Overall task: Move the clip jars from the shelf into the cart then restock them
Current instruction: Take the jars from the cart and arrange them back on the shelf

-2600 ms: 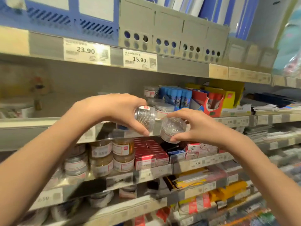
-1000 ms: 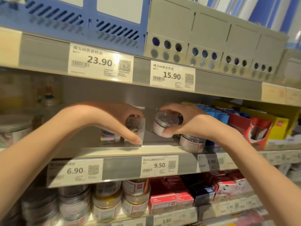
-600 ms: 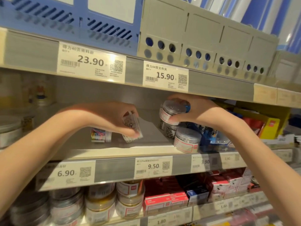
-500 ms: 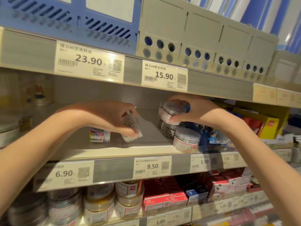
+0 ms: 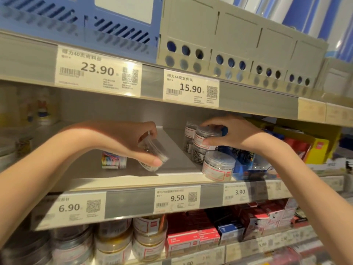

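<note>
My left hand [image 5: 131, 142] grips a clear clip jar [image 5: 152, 155], tilted, with its lower edge just above or on the grey shelf board [image 5: 177, 163]. My right hand [image 5: 235, 134] holds another clear clip jar [image 5: 205, 137] with a red-bordered label, set on top of a jar [image 5: 196, 153] of dark clips. In front of that stack a wider clip jar [image 5: 218, 166] stands at the shelf edge. A further jar [image 5: 190, 131] is behind. A small box of coloured clips [image 5: 113, 160] sits left of my left hand.
The shelf above [image 5: 248, 100] carries price tags 23.90 and 15.90 and hangs low over my hands. Blue items [image 5: 246, 159] and red and yellow boxes [image 5: 313, 150] stand to the right. The lower shelf holds round tubs [image 5: 149, 240] and red boxes [image 5: 193, 240].
Both hands went from in front of the shelves into the middle shelf. The right hand lifted its jar onto the stacked jar. The left hand lowered and tilted its jar at the board.
</note>
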Demonstrator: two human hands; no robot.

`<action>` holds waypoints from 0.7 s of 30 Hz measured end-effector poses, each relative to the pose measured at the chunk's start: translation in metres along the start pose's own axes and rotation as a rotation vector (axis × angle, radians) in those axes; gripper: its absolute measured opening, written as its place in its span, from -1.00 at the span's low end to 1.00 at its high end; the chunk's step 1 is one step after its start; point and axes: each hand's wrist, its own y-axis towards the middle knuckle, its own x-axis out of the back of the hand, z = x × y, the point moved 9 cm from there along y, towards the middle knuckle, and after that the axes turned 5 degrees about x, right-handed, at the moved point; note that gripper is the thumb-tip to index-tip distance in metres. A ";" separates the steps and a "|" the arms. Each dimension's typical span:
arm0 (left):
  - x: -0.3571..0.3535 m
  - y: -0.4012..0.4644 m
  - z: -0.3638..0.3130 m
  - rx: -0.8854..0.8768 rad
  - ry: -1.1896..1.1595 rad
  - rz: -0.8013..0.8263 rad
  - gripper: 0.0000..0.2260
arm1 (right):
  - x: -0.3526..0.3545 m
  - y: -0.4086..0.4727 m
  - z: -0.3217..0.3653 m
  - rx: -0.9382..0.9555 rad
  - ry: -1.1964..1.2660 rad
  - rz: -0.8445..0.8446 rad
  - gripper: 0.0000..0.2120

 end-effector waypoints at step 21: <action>-0.007 0.003 -0.011 -0.052 0.038 0.061 -0.26 | -0.009 0.001 -0.002 0.018 0.058 0.009 -0.50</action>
